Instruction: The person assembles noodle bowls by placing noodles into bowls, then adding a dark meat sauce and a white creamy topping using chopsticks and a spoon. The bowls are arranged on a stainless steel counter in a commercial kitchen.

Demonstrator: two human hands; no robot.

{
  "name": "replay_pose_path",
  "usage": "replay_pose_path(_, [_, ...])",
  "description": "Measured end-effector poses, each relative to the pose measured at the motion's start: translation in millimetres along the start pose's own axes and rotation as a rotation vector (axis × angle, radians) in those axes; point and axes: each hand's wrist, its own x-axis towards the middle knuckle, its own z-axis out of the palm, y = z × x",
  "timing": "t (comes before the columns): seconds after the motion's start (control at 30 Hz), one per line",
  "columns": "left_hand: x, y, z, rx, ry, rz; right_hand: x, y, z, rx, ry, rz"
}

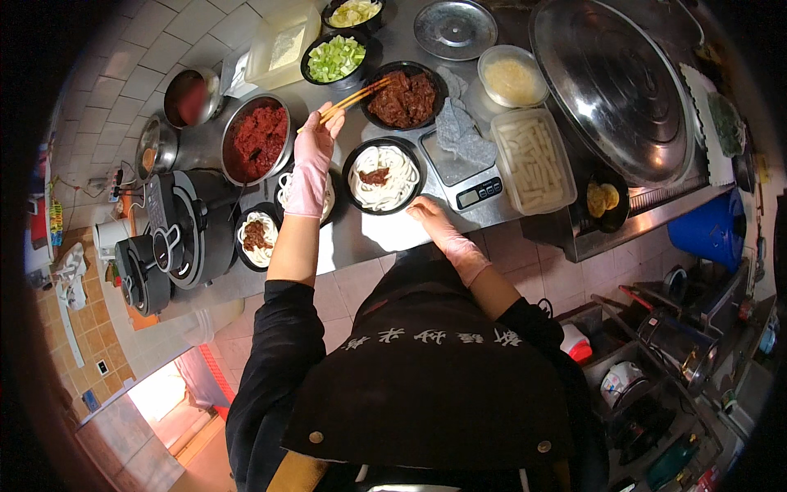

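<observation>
My left hand (316, 141), in a thin pink glove, grips a pair of wooden chopsticks (353, 101). Their tips reach into a black bowl of dark brown sauced meat (403, 101). Below it stands a black bowl of thick white noodles (384, 187) with a small heap of brown meat on top. My gloved right hand (433, 218) is at that bowl's lower right rim; whether it grips the rim I cannot tell. Another noodle bowl (326, 200) is partly hidden behind my left wrist. At the counter's edge, a third noodle bowl (257, 240) also bears brown meat.
A digital kitchen scale (467, 178) with a grey cloth (458, 132) lies right, beside a tub of pale strips (532, 160). Left are a steel bowl of red paste (257, 138) and a black electric cooker (197, 227). Chopped greens (335, 58) stand behind. A large domed lid (615, 92) is far right.
</observation>
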Motion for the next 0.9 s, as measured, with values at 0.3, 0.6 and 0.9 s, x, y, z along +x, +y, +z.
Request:
replay_pose_path(0.3, [3.7,5.1,5.1,0.013,-0.042,0.091,-0.4,-0.9,0.3,0.039,0.000,0.014])
replay_pose_path(0.6, [-61.8,42.0,59.9,0.023,-0.070,0.063,0.6,-0.8,-0.5,0.043,-0.021,0.006])
replay_pose_path(0.9, [-53.2,19.7,48.7,0.141,0.027,0.032,0.5,1.4,-0.3,0.062,-0.027,0.009])
